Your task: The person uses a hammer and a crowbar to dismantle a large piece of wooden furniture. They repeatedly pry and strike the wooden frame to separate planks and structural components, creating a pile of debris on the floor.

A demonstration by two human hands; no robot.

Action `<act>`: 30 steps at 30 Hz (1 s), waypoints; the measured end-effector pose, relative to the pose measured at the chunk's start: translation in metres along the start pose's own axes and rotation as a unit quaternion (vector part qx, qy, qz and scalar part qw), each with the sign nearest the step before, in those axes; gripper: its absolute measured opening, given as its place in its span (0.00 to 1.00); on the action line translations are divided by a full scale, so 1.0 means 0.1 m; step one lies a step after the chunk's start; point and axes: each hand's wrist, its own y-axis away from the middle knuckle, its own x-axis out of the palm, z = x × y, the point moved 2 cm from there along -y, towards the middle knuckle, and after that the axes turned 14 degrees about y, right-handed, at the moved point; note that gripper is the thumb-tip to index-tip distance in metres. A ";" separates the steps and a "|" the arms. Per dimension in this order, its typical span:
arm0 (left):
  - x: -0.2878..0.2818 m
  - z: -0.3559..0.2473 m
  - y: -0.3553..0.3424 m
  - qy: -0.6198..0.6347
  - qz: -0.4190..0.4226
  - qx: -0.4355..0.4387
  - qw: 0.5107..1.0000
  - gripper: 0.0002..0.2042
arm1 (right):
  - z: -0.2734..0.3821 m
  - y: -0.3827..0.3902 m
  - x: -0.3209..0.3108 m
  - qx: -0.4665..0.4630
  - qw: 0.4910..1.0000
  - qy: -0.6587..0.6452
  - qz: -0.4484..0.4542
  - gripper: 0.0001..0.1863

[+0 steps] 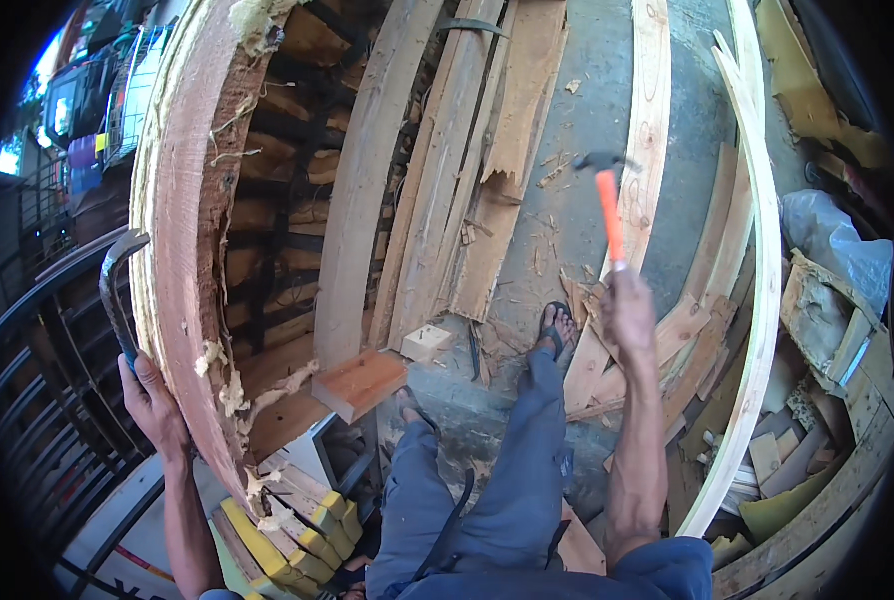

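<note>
My left hand (155, 405) is closed round the lower part of a dark, curved pry bar (115, 290). The bar's hooked tip lies against the outer edge of a long reddish wooden frame (182, 180), which has layers of yellowish foam along that edge and torn foam scraps on its inner side. Whether the tip is wedged in cannot be made out. Raised over the floor on the right, my right hand (629, 315) grips a claw hammer (609, 215) by its orange handle. The dark hammer head is slightly blurred and well apart from the frame.
Dark straps (282, 190) cross behind the frame. Long planks (377, 170) lean beside it. A reddish wood block (359, 383) and a small pale block (426, 343) sit ahead of my legs. Splinters litter the concrete floor (587, 110); scrap wood (777, 450) piles up right.
</note>
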 end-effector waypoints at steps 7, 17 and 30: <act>0.04 -0.02 -0.01 -0.002 0.000 0.004 1.000 0.22 | -0.58 0.41 1.11 0.009 0.969 -0.195 -0.150 0.20; 0.12 -0.17 0.00 0.007 -0.006 0.050 0.999 0.20 | -0.19 0.89 0.23 0.138 0.974 -0.172 0.056 0.18; 0.09 -0.17 -0.08 -0.043 0.009 0.044 0.998 0.18 | 0.41 2.80 0.91 -0.195 0.753 0.310 0.547 0.28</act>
